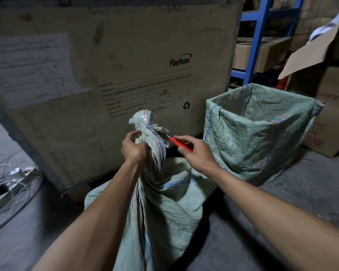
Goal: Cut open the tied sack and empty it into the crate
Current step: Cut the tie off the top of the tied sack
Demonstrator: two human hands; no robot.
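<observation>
2 hands at work: our left hand (pixel 134 148) fists the sack (pixel 164 202) neck, right hand (pixel 194 151) pinches the knife (pixel 172 140) at the tape (pixel 145 119). A slip could nick our left fingers.

Up behind the fingers (pixel 132 136), the big plywood crate (pixel 125 55) carries the readable print. "FiberHome" sits top right as a logo. Below it run form lines: "SHIP TO", "From: WUHAN FIBERHOME INTERNATIONAL TECHNOLOGIES", "CASE NO", "GROSS WEIGHT/NET WEIGHT", "DIMENSIONS". Just past the fingertips, "in China" and a recycling symbol (pixel 186 105). The paper sheet (pixel 33 69) taped far left is too blurred to read.
</observation>
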